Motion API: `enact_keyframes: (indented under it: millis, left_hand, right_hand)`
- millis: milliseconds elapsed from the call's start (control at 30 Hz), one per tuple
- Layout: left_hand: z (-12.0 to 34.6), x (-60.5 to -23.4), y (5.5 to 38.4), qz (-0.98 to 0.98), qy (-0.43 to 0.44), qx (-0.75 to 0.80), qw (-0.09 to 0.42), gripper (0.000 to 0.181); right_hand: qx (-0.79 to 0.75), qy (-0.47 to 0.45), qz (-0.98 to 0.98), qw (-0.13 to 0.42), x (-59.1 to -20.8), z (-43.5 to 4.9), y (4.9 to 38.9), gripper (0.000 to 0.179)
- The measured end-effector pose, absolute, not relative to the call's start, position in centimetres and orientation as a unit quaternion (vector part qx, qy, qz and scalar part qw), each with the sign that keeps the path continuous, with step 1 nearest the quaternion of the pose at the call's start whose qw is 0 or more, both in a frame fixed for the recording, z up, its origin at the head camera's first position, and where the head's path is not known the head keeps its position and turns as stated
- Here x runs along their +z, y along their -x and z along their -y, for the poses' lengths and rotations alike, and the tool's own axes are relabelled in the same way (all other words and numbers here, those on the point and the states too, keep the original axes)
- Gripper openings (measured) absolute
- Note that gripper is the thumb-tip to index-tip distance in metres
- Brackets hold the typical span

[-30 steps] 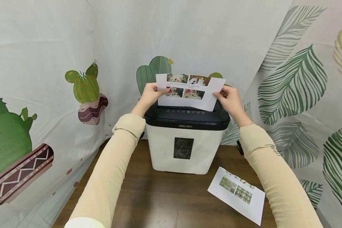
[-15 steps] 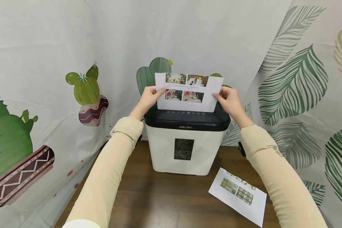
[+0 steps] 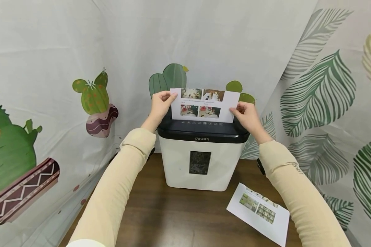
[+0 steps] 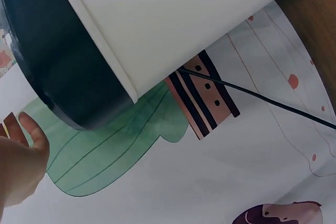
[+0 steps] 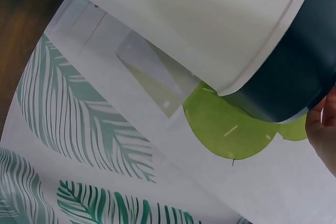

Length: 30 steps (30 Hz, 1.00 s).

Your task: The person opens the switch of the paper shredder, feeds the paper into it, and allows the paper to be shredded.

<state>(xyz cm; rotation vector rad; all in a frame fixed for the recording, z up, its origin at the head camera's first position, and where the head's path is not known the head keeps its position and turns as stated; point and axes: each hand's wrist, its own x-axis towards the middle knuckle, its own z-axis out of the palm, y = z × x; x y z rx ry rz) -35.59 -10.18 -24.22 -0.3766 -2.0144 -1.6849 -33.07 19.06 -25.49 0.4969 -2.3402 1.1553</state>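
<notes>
A printed sheet of paper (image 3: pixel 227 111) stands upright in the slot on top of a paper shredder, its lower part hidden inside. The shredder has a black lid (image 3: pixel 204 132) and a white bin (image 3: pixel 176 161) with a small dark window. My left hand (image 3: pixel 159 107) pinches the sheet near its upper left corner, thumb in front. At the opposite edge, my right hand (image 3: pixel 247 116) pinches the paper lower down, close above the lid. In the wrist views, the left hand (image 4: pixel 23 163) and right hand (image 5: pixel 324 132) appear only partly, beside the lid.
Another printed sheet (image 3: pixel 259 214) lies on the brown wooden table (image 3: pixel 173 216), to the right in front of the shredder. A black cord (image 4: pixel 262 98) runs out from behind the bin. Cloth with cactus and leaf prints (image 3: pixel 234 41) hangs close behind and at both sides.
The sheet's bottom edge, slanted a second ago, now sits level in the slot. Since half a second ago the sheet has sunk lower, and my right hand has moved down slightly.
</notes>
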Motion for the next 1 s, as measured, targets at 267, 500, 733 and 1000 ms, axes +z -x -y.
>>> enact_keyframes:
  millis: [267, 500, 733, 1000]
  left_hand:
    - [10.1, -24.3, 35.5, 0.741, 0.135, -0.614, 0.236, 0.026]
    - [10.3, -24.6, 35.7, 0.751, 0.131, -0.603, 0.235, 0.027]
    - [10.3, -24.8, 35.7, 0.743, 0.132, -0.606, 0.253, 0.022]
    - [10.5, -25.3, 35.7, 0.750, 0.130, -0.599, 0.250, 0.020]
  right_hand:
    - [0.486, -0.180, 0.810, 0.276, -25.2, -18.6, 33.0, 0.018]
    - [0.476, -0.159, 0.818, 0.280, -25.3, -18.1, 33.2, 0.018]
    - [0.473, -0.147, 0.826, 0.270, -25.9, -17.9, 33.2, 0.018]
    - [0.459, -0.150, 0.833, 0.270, -26.4, -18.0, 33.2, 0.017]
